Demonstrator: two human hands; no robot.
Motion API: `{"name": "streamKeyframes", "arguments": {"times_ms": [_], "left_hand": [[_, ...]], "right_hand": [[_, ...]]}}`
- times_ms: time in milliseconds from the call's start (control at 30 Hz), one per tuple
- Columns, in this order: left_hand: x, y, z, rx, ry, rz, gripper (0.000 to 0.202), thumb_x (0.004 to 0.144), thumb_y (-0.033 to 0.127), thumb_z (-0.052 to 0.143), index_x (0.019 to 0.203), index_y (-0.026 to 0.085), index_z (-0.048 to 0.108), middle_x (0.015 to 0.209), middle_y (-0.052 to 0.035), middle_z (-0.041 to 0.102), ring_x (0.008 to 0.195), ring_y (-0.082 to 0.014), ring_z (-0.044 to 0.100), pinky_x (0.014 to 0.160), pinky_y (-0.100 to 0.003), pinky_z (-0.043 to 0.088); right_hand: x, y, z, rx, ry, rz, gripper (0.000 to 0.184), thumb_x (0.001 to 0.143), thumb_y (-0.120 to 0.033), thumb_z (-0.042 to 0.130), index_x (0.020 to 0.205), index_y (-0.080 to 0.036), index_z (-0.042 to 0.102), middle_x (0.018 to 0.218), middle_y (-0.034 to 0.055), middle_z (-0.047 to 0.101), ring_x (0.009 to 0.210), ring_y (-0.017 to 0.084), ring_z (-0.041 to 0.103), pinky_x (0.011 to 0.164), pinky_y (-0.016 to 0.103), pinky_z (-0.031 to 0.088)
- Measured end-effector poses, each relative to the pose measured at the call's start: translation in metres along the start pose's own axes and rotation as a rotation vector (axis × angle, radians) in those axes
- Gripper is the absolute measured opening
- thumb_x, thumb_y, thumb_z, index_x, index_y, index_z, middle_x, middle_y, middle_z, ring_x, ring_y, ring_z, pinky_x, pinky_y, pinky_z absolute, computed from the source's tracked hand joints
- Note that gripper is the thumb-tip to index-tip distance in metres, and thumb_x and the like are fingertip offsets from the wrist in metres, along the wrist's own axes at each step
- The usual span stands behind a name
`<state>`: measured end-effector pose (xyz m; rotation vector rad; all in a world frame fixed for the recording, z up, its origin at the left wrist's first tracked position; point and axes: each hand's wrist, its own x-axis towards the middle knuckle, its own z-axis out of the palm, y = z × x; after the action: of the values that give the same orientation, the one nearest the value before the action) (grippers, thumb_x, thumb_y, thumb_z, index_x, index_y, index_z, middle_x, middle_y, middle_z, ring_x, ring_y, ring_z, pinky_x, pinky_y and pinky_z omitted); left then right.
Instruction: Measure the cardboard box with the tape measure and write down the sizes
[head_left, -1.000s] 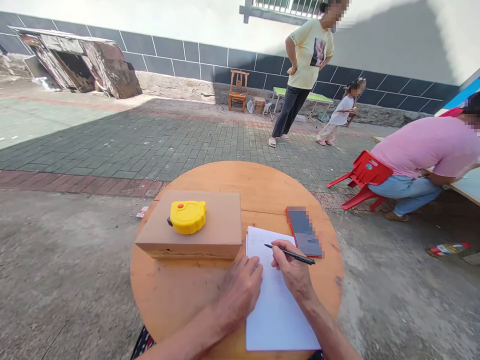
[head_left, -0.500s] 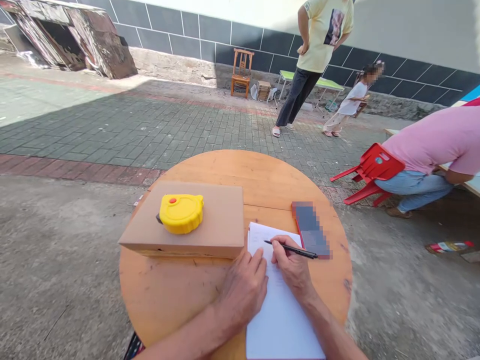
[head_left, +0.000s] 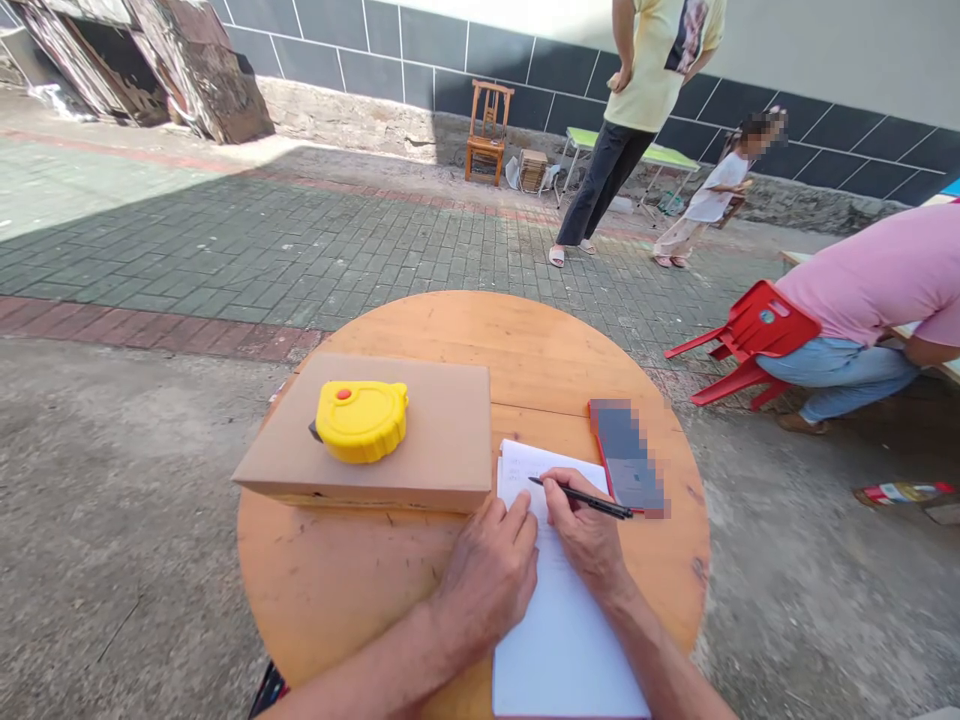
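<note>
My right hand (head_left: 589, 535) grips a black pen (head_left: 589, 497), its tip close over the upper part of a white notepad (head_left: 562, 640). Faint handwriting shows near the top of the page. Resting flat across the pad's left edge, my left hand (head_left: 491, 565) has its fingers stretched forward and holds nothing. Just ahead of that hand lies a closed cardboard box (head_left: 442, 430), with a yellow tape measure (head_left: 362, 420) on its lid. To the right of the pad is a phone with a red edge (head_left: 628, 455), its screen blurred out.
Everything lies on a round wooden table (head_left: 480, 330). A person in pink (head_left: 885, 270) sits at the right on a red plastic chair (head_left: 765, 325). A bottle (head_left: 904, 493) lies on the ground. Farther off are a standing person (head_left: 637, 120), a smaller person (head_left: 712, 195) and a wooden chair (head_left: 487, 135).
The view has shifted slightly, with the background moving a little up and right. Both hands keep nearly the same place on the pad, and the pen remains in my right hand.
</note>
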<state>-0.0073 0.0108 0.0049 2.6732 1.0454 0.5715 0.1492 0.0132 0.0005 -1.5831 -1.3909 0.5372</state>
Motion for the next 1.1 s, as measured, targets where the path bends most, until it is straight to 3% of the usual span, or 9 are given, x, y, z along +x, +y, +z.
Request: {"name": "streamKeyframes", "arguments": {"times_ms": [1100], "left_hand": [[-0.0013,-0.0009,0.0019,-0.023,0.02,-0.006,0.029,0.085,0.014,0.049,0.112,0.012,0.059,0.131,-0.0119,0.06,0.095,-0.0271,0.055,0.082,-0.042,0.051]], "right_hand": [[0.0019,-0.0048,-0.0005,-0.066,-0.031,-0.045,0.017,0.089,-0.026,0.051,0.079,-0.02,0.063,0.062,-0.002,0.06,0.048,0.012,0.05,0.048,0.024,0.042]]}}
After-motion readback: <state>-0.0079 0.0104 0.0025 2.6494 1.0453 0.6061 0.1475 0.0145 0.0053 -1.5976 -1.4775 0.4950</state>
